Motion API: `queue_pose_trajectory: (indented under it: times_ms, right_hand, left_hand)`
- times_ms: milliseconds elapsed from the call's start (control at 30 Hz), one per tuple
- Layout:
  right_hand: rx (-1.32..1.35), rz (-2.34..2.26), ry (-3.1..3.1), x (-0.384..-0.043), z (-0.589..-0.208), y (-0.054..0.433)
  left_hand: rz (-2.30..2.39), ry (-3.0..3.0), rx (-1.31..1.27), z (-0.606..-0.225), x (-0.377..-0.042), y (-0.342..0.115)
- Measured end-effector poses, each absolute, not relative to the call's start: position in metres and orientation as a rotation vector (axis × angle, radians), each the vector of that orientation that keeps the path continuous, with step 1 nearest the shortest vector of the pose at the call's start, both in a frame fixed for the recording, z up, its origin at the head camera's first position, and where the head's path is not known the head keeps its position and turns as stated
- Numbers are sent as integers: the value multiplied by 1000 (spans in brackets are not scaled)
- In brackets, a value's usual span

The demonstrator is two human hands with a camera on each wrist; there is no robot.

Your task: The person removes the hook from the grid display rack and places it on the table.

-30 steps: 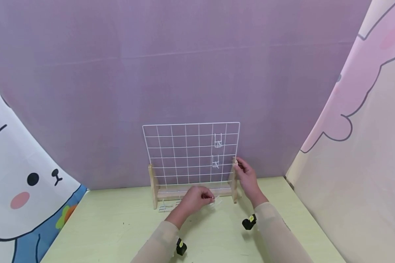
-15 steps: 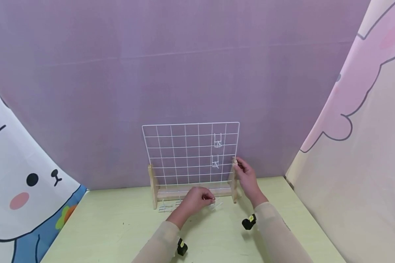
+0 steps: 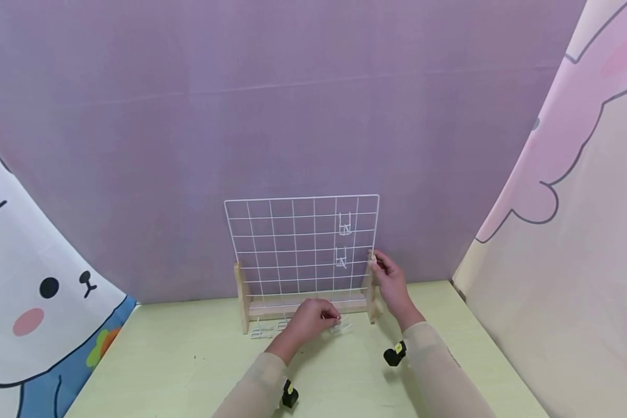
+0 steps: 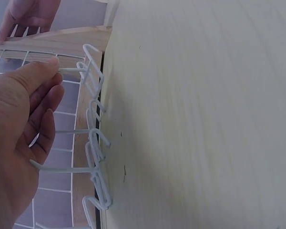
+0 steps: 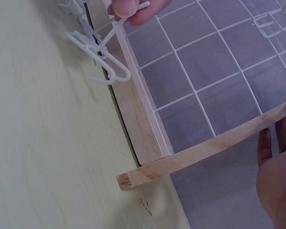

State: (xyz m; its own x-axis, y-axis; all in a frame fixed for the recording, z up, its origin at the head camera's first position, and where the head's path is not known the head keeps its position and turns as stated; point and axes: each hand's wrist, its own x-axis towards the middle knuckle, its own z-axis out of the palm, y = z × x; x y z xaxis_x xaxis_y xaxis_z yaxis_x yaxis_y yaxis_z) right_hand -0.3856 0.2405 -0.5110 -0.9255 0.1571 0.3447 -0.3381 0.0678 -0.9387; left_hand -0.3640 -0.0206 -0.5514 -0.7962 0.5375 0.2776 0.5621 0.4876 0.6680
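My left hand (image 3: 313, 316) pinches a white wire hook (image 5: 115, 28) by its straight prong, between thumb and fingertips. The hook's bent frame hangs in front of the stand's low wooden rail (image 5: 133, 114). Around the top of the right wooden upright (image 3: 370, 296), my right hand (image 3: 393, 284) curls its fingers and thumb. A white wire grid (image 3: 302, 198) stands upright between the two wooden uprights. On its right side hang an upper hook (image 3: 345, 229) and a lower hook (image 3: 341, 261), one above the other.
More white hooks (image 3: 261, 332) lie on the pale table (image 3: 188, 371) before the stand's left part, partly hidden by my left arm. A purple backdrop (image 3: 292, 116) rises behind the stand. Printed cloths flank the table on both sides.
The hook in my left fingertips has turned slightly and shows a little lower. My right hand keeps its hold on the upright, and the grid stays in place.
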Motion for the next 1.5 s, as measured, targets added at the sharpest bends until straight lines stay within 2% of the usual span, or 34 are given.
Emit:
queue_pose_trajectory:
  times_ms: [767,1500]
  right_hand:
    - [185,1938,-2027,-385,-509,240]
    - [159,1938,-2023,-383,-507,241]
  left_hand:
    - [-1060,-2702,-972,-553,-364,-20]
    - [-1111,-2741,-878,-548,-360,-20]
